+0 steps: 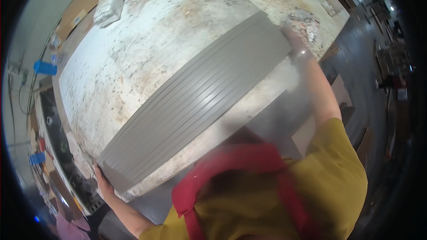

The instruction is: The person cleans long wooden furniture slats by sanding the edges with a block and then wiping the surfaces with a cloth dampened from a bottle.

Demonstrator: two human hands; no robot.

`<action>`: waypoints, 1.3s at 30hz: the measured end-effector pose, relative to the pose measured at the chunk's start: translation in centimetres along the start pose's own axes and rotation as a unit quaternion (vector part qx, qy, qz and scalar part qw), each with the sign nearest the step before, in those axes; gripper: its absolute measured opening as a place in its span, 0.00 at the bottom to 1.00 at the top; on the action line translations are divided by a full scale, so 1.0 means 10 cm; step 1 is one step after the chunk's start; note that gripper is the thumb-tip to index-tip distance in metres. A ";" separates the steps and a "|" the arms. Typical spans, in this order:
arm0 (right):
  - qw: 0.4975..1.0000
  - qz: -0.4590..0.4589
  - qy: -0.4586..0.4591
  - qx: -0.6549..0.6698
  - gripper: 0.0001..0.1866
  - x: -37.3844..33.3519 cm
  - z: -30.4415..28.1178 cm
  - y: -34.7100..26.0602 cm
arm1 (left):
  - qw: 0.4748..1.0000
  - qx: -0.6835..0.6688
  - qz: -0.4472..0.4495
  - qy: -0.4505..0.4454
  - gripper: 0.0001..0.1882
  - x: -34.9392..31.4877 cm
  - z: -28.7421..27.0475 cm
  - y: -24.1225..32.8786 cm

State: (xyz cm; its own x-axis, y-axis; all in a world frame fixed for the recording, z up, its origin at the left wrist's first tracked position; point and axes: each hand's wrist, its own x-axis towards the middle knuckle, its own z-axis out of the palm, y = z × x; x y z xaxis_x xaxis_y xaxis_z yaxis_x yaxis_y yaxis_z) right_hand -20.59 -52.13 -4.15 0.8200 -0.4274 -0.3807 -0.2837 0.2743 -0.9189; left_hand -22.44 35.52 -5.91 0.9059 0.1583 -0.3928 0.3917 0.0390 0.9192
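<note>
A long grey panel (195, 93) with lengthwise grooves lies slantwise over the near side of a worn white table (147, 62). Whether it is one piece or several strips side by side, I cannot tell. At its near left end, my left hand (104, 183) grips the short edge, thumb along the corner and the other fingers partly hidden. My right hand (294, 41) is closed on the opposite end, at the far right; its fingers are smeared by motion and partly out of sight.
Crumpled rags or plastic (304, 24) lie just beyond my right hand. A plastic-wrapped bundle (111, 4) and cardboard (80, 9) are at the far left edge. A blue bin (45, 67) hangs left of the table. Another person in pink (71, 226) is at lower left.
</note>
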 end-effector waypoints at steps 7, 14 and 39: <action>0.999 -0.009 -0.039 -0.002 0.36 -0.01 0.04 -0.08 | 0.997 0.071 -0.005 0.032 0.37 -0.11 -0.06 0.04; 0.985 -0.075 -0.096 -0.122 0.38 0.61 -0.11 -0.23 | 0.981 -0.123 -0.071 0.132 0.41 -0.66 0.23 -0.03; 0.720 -0.296 0.179 -0.601 0.20 0.69 -1.39 0.51 | 0.852 0.455 0.152 0.207 0.26 0.23 0.17 0.31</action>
State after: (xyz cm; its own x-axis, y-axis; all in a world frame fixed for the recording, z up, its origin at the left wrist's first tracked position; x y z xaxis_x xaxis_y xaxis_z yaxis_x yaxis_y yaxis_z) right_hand -23.28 -65.63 -12.86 0.8546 -0.4162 0.3106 -0.3385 -0.9000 -0.2745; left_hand -18.89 34.29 -4.02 0.9273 0.3665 0.0761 0.2824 -0.8183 0.5007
